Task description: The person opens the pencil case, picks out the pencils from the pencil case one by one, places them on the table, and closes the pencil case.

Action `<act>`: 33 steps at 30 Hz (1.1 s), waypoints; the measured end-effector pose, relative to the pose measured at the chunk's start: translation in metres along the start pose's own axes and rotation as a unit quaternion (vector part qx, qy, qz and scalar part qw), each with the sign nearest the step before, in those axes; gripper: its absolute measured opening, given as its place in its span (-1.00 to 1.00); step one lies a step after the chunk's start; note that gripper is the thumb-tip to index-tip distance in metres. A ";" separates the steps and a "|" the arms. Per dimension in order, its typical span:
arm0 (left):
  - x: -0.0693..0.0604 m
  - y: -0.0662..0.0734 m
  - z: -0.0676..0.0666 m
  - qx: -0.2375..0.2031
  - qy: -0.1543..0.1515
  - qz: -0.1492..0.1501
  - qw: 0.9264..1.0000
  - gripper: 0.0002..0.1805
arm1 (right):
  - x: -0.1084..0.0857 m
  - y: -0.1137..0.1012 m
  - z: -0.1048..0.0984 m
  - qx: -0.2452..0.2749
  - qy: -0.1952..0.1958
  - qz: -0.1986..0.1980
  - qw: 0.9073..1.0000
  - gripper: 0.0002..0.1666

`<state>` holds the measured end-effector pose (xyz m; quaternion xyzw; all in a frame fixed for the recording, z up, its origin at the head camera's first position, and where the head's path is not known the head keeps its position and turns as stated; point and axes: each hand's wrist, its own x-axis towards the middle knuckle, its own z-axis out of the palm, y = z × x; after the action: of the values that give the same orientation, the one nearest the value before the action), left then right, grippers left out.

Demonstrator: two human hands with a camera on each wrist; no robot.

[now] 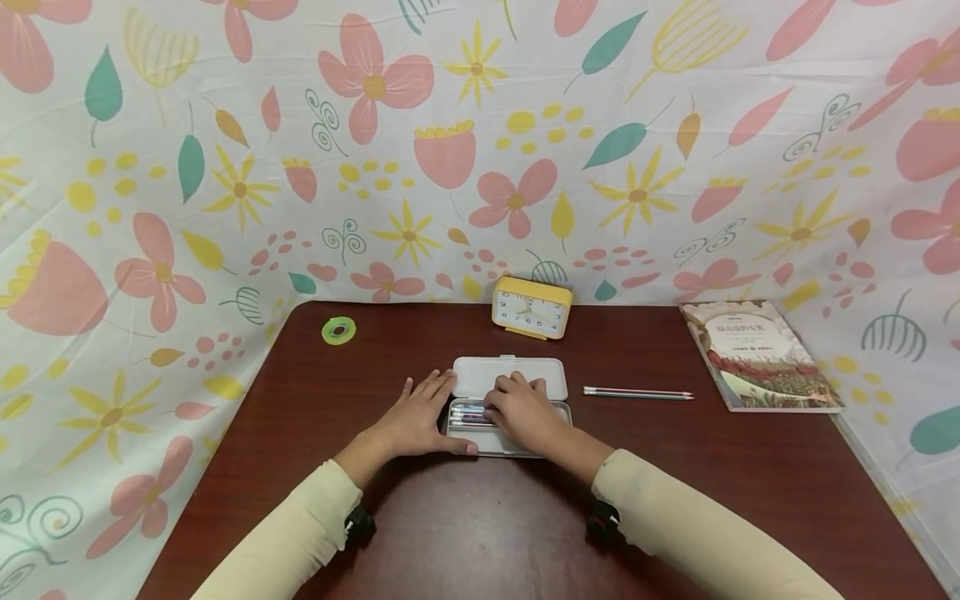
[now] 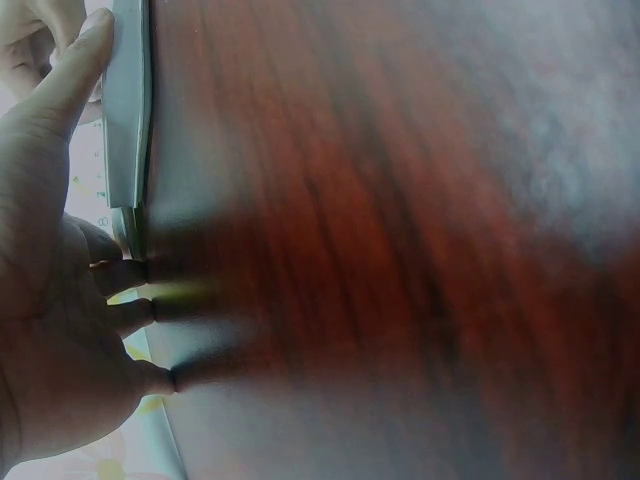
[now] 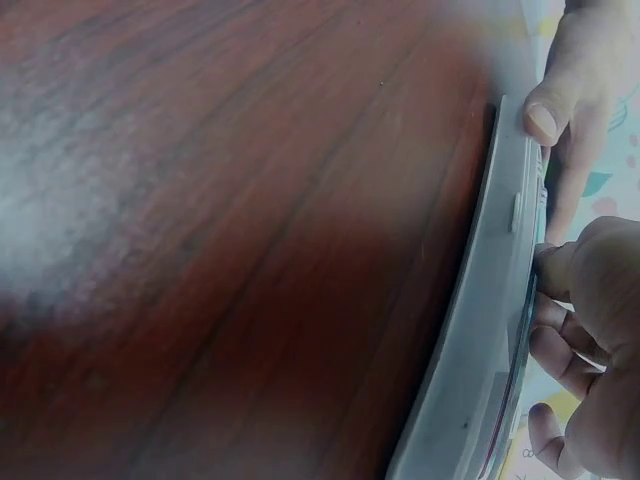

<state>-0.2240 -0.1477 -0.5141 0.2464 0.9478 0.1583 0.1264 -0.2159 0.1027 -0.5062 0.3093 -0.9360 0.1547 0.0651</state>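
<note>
One pencil case [image 1: 498, 442] lies at the middle of the worktop [image 1: 450, 533], its single lid [image 1: 468, 375] folded back flat behind it. At least three pencils [image 1: 468, 422] show inside, lengthwise; the right hand [image 1: 525, 412] covers the rest, so I can't count them all. Two more pencils [image 1: 637, 392] lie side by side to the case's right, one pinkish, one teal. Beyond are one clock [image 1: 532, 307], one book [image 1: 761, 358] and one green ring-shaped roll [image 1: 331, 333].

The left hand [image 1: 420, 421] has its fingers spread apart, fingertips on the wood, thumb resting on the case's front edge. The right hand's fingers bend down into the case over the pencils; whether they pinch one I can't tell.

The clock's white dial carries black numerals, 10, 11 and 12 among them. The book's pale panel bears Chinese characters too small for me to read.

The case is a smooth, pale, shallow rectangle with rounded corners; the worktop is glossy red-brown with dark grain, and behind it hangs creased flower-printed cloth [image 1: 285, 50].
</note>
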 end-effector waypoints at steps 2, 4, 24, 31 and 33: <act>0.000 0.000 0.000 0.001 0.000 0.000 1.000 0.48 | 0.001 -0.001 0.000 -0.003 -0.013 0.005 1.000 -0.90; 0.000 0.001 0.000 0.002 0.000 0.000 1.000 0.48 | 0.002 -0.002 -0.001 -0.008 -0.020 0.009 1.000 -0.90; 0.002 0.000 0.000 0.002 -0.001 -0.003 1.000 0.50 | 0.002 -0.002 -0.013 -0.103 -0.001 -0.042 0.994 -0.88; 0.001 0.002 -0.001 -0.002 -0.001 -0.003 1.000 0.50 | -0.002 0.009 -0.017 -0.147 0.008 -0.054 0.988 -0.89; 0.001 0.002 -0.002 -0.002 -0.002 -0.003 1.000 0.50 | -0.004 0.013 -0.019 -0.149 0.016 -0.055 0.987 -0.89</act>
<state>-0.2241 -0.1459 -0.5113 0.2433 0.9479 0.1598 0.1294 -0.2203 0.1208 -0.4921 0.3449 -0.9290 0.0145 0.1336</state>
